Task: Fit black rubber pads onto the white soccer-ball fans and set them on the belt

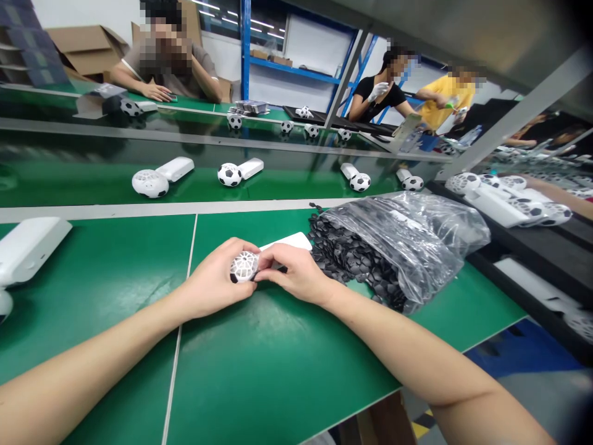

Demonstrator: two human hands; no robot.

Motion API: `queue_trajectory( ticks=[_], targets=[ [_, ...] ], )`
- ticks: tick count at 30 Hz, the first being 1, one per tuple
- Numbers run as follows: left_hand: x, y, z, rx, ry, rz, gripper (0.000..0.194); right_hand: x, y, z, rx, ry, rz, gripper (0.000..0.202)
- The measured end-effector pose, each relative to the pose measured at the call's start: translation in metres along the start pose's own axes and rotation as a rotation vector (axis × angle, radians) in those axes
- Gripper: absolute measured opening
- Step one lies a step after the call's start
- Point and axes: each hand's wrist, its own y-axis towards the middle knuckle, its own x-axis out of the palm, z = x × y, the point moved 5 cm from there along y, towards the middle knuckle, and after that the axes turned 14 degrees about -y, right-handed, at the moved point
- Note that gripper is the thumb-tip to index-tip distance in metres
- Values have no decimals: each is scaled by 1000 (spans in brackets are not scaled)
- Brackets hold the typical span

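My left hand (221, 272) wraps round a white football-shaped handheld fan head (244, 266), holding it just above the green tabletop. The upper side of the head is a white grille, with black patches low on its side. Its white handle (299, 241) seems to reach out to the right, partly behind my right hand (291, 269). Thumb and forefinger of that hand are pinched against the head's right side; whatever is between them is hidden. Just to the right, small black patches (343, 253) spill from a clear plastic bag (412, 235).
Beyond the bench, a green conveyor (287, 179) carries several football fans. A white fan handle (34, 244) lies at the left edge. To the right stands a black tray (523, 241) with more fans. Across the line a person (199, 68) sits, and others work further right.
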Motion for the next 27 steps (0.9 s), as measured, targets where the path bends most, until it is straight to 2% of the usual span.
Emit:
queue_trajectory(
  ticks=[7, 14, 17, 20, 23, 25, 27],
  targets=[
    [-4, 0, -2, -20, -43, -43, 39, 2, 5, -3, -165, -127, -63, 5],
    [-3, 1, -2, -4, -81, -86, 44, 6, -2, -5, -260, -245, -23, 17],
    [-2, 1, -2, -10, -75, -56, 40, 5, 2, -2, -163, -166, -53, 8],
    [-1, 1, -2, -2, -68, -46, 36, 4, 7, 5, 15, -54, -72, 14],
    [0, -3, 0, 48, -76, -22, 33, 4, 8, 6, 79, -32, -93, 17],
    [0, -4, 0, 50, -105, -8, 34, -2, 9, 6, 78, -18, -54, 16],
    [-3, 2, -2, 11, -139, 22, 36, -15, 10, 8, 86, -6, 54, 13]
  ],
)
